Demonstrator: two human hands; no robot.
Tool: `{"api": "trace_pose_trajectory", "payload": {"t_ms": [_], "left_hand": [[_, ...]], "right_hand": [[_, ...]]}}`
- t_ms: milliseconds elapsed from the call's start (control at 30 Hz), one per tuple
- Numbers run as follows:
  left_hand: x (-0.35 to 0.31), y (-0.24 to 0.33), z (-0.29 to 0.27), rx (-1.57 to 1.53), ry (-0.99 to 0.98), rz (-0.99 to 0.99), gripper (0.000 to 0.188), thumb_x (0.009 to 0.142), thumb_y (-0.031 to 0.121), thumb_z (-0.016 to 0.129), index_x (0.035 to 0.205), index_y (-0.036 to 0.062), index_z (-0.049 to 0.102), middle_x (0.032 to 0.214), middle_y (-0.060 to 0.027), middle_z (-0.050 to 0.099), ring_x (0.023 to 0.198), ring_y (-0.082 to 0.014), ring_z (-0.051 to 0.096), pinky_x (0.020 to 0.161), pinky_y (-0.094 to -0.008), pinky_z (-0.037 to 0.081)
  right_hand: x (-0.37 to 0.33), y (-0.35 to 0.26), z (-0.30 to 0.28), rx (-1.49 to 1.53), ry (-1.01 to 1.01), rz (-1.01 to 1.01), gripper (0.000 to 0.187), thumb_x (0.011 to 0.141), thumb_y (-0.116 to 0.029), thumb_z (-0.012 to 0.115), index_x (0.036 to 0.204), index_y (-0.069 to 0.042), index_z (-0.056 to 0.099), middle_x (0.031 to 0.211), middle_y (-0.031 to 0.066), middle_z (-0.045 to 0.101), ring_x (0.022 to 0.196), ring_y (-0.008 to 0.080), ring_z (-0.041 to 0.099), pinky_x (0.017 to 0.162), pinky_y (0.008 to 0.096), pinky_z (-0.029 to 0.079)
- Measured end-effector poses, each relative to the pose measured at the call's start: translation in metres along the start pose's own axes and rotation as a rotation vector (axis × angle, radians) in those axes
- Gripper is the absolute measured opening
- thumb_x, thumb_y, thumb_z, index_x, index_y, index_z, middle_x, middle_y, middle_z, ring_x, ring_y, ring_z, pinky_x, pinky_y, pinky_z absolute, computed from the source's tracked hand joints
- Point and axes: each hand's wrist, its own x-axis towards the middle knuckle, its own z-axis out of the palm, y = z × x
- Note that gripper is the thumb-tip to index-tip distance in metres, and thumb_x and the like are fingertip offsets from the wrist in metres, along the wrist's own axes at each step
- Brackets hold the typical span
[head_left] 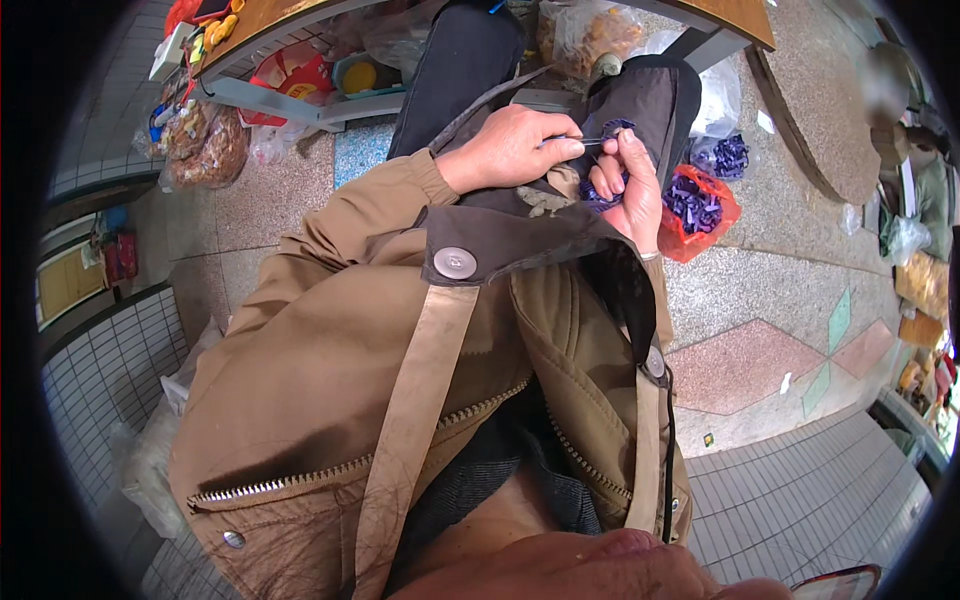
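Above my lap, my left hand (512,148) is closed around a thin metal tool (592,142); its exact kind is too small to make out. The tool's far end meets the fingertips of my right hand (634,188). Between that hand's thumb and finger sits a small dark purple piece (618,126), pinched at its lower edge. More purple material (602,198) shows under the curled fingers of the same hand. A dark apron (640,100) covers my knees beneath both hands.
Right of my knee, an orange-red bag (702,240) holds many purple pieces, with another purple bundle (732,157) behind it. A wooden table (262,38) on a grey metal frame stands ahead. Filled plastic bags (205,150) hang at its left.
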Motion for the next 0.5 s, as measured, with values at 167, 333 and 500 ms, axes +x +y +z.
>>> {"api": "trace_pose_trajectory", "payload": {"t_ms": [167,333,500], "left_hand": [[0.0003,-0.0021,0.0027,0.0,0.004,0.008,0.024,0.089,0.027,0.059,0.094,0.0036,0.065,0.074,-0.0156,0.064,0.067,-0.0276,0.063,0.06,-0.0334,0.046],[-0.001,-0.0043,0.0027,-0.003,0.011,0.004,0.025,0.088,0.028,0.059,0.095,0.0043,0.065,0.073,-0.0154,0.063,0.066,-0.0276,0.064,0.059,-0.0335,0.047],[0.0009,-0.003,0.0046,0.013,0.03,0.008,0.025,0.088,0.028,0.059,0.095,0.0054,0.065,0.071,-0.0143,0.063,0.064,-0.0275,0.063,0.058,-0.0332,0.046]], "right_hand": [[0.0014,0.0018,-0.0029,0.007,-0.061,-0.02,0.01,0.094,-0.013,0.055,0.094,-0.003,0.057,0.083,0.0059,0.059,0.048,0.0058,0.038,0.043,0.0217,0.033],[0.0011,0.0039,-0.0002,0.078,-0.051,-0.051,0.011,0.094,-0.014,0.055,0.094,-0.004,0.057,0.084,0.0057,0.059,0.049,0.0058,0.038,0.045,0.0214,0.033],[0.0015,0.0055,-0.0014,0.072,-0.054,-0.061,0.012,0.094,-0.015,0.056,0.093,-0.004,0.058,0.085,0.0054,0.06,0.05,0.006,0.038,0.045,0.0218,0.034]]}}
